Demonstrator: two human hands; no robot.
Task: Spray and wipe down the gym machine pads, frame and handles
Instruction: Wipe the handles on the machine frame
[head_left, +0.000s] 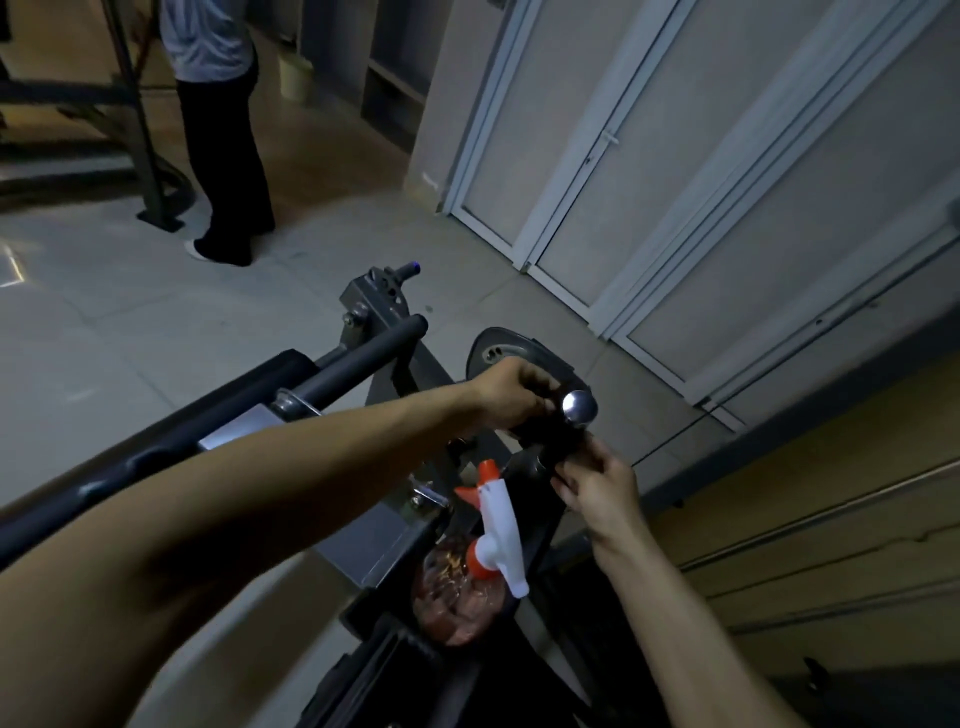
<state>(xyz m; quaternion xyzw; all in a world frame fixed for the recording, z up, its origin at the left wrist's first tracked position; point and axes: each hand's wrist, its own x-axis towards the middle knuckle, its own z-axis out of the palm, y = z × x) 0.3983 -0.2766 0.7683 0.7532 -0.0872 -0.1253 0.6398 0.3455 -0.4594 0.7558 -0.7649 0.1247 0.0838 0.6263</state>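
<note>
Two hands curl round one dark machine handle (563, 436): left hand (511, 392) far, right hand (602, 491) near. One spray bottle (493, 525) stands just nearer, between them.

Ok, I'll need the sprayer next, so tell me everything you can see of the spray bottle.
The spray bottle has a white plastic trigger head with an orange nozzle and orange collar, on a clear body showing reddish-brown inside. It sits tilted, nozzle end up, low on the machine frame below both hands. Neither touches it: the left hand and right hand grip the chrome-capped handle above.
</note>
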